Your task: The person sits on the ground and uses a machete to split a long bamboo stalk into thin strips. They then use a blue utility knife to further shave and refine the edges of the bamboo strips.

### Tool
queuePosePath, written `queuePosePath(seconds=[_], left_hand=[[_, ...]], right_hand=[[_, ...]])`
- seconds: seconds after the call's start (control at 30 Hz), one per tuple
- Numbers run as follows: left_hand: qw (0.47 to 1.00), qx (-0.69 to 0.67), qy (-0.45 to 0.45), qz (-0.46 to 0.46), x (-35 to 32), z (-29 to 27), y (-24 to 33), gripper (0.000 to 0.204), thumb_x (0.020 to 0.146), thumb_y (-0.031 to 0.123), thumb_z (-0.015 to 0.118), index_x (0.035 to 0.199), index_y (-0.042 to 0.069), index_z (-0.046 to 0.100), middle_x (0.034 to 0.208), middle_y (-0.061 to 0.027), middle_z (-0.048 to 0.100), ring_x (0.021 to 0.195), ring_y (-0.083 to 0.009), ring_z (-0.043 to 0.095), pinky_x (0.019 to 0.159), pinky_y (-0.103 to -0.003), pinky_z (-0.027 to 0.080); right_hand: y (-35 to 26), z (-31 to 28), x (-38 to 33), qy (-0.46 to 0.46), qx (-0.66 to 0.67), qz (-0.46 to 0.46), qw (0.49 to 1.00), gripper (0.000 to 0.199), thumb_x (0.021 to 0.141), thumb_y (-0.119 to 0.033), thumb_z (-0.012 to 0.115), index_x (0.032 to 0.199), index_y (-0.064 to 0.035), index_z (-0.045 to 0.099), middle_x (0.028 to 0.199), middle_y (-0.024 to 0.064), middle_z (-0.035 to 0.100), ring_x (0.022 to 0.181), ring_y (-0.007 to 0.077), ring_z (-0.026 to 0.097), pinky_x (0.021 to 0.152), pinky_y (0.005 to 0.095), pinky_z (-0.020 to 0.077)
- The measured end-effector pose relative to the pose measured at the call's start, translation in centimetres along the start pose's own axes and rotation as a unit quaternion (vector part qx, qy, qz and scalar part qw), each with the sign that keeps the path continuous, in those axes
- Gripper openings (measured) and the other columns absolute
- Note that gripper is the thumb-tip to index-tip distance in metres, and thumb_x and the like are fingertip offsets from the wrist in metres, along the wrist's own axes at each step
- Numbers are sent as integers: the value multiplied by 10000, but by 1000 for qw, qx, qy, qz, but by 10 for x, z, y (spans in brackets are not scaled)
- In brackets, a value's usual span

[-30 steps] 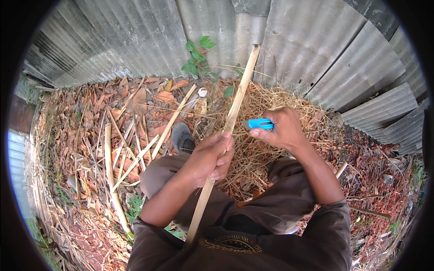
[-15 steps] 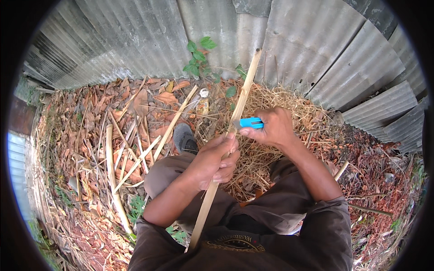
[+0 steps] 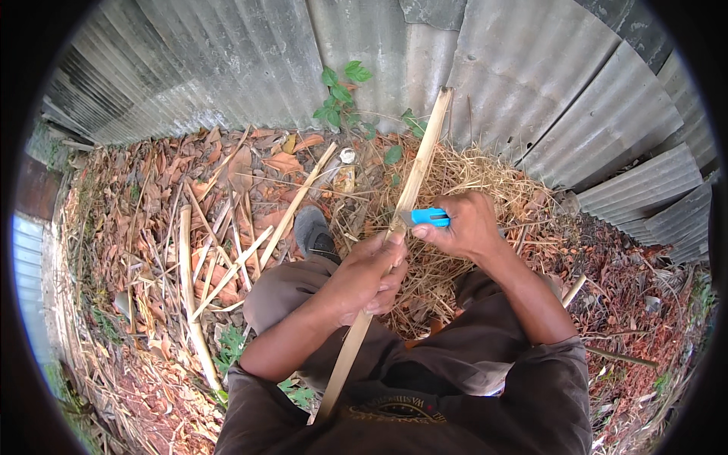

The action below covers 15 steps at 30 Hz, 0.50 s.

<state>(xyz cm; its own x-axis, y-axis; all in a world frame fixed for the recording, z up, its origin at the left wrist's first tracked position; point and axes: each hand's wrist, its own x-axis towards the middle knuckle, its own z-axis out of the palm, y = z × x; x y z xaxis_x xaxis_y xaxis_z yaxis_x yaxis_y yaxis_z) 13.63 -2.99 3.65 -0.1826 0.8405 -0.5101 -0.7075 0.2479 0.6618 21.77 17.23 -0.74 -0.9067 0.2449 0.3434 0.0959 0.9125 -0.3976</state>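
A long, pale bamboo strip (image 3: pixel 425 155) slants from my lap up toward the metal wall. My left hand (image 3: pixel 369 277) is wrapped round its middle, the thumb lying along the upper side. In my right hand (image 3: pixel 466 224) is a blue utility knife (image 3: pixel 430 217), its short blade against the strip just beyond my left thumb. The blade tip is partly hard to make out against the wood. The strip's lower end rests against my dark shirt.
Split bamboo pieces (image 3: pixel 297 205) and a thicker stick (image 3: pixel 195 303) lie on dry leaves at the left. Thin shavings (image 3: pixel 485 178) are heaped beyond my knees. Corrugated metal sheets (image 3: pixel 523 83) stand across the far side, with a green plant (image 3: pixel 334 95) before them. My grey shoe (image 3: pixel 312 230) is left of the strip.
Both hands, the knife and the strip sit slightly farther right in the picture, and the whole view has shifted a little. Both grips are unchanged.
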Motion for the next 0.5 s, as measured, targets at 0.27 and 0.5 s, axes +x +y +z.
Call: queuePosePath(seconds=[0.27, 0.5], left_hand=[[998, 48, -40, -27, -9, 10, -12, 328, 1010, 409, 369, 845, 126, 364, 540, 26, 317, 337, -62, 257, 323, -221, 237], [985, 89, -132, -65, -5, 22, -19, 332, 1008, 417, 367, 848, 127, 365, 536, 29, 315, 340, -60, 256, 323, -222, 237]], right_hand=[[65, -31, 34, 58, -96, 165, 980, 755, 729, -788, 504, 642, -58, 676, 498, 122, 568, 497, 325, 597, 504, 428, 472], [185, -53, 31, 157, -59, 455, 874, 875, 765, -825, 384, 634, -1, 648, 639, 233, 609, 717, 338, 645, 682, 453, 485]])
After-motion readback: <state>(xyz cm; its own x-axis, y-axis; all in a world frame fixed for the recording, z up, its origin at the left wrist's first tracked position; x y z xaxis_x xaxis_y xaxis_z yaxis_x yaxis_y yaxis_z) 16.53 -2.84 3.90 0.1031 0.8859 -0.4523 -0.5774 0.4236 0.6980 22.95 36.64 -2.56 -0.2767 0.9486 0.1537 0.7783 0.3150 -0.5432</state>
